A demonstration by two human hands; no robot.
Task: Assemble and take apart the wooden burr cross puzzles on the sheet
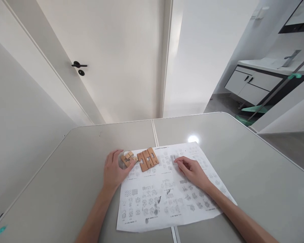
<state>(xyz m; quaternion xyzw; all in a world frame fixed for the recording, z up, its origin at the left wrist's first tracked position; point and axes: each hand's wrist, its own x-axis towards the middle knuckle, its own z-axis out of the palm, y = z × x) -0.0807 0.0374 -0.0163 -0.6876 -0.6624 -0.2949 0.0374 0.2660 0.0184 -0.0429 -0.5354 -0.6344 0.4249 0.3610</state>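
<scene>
A large printed sheet [152,216] with small diagrams lies on the grey table. Flat wooden pieces [148,159] with cutouts and dark marks sit side by side near its upper left part. Just left of them is a small cluster of lighter wooden pieces [129,156]. My left hand [114,171] rests around that cluster, fingers apart, its thumb at the pieces' lower right edge. Over the sheet's upper right part is my right hand [191,170], fingers drawn together with the fingertips on the paper by a grey printed figure. Whether anything small is between them is hidden.
The grey table [53,175] has a metal seam down its middle. Beyond it stands a white door [116,67] with a black handle [79,64]. At the right, a doorway shows a sink cabinet [253,82] and a green-and-grey mop.
</scene>
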